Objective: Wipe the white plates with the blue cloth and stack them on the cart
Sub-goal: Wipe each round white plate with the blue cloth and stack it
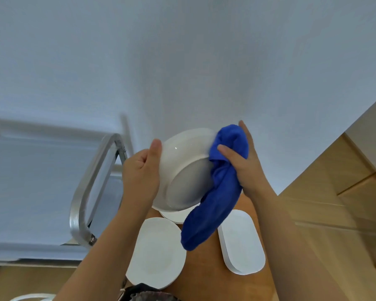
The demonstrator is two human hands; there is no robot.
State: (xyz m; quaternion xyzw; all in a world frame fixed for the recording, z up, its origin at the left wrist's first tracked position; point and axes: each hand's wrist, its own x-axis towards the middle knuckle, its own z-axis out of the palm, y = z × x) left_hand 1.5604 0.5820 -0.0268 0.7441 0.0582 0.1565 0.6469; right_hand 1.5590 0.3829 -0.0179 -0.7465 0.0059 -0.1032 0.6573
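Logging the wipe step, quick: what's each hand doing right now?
Left hand: grips the white plate by its rim.
Right hand: holds the blue cloth against the plate.

I see round white plate tilted, held aloft | blue cloth draped over its right rim | cart at left.

The held plate is smooth, glossy white ceramic; the blue cloth is soft, fuzzy and matt. The cart's frame is brushed metal, the worktop smooth wood.
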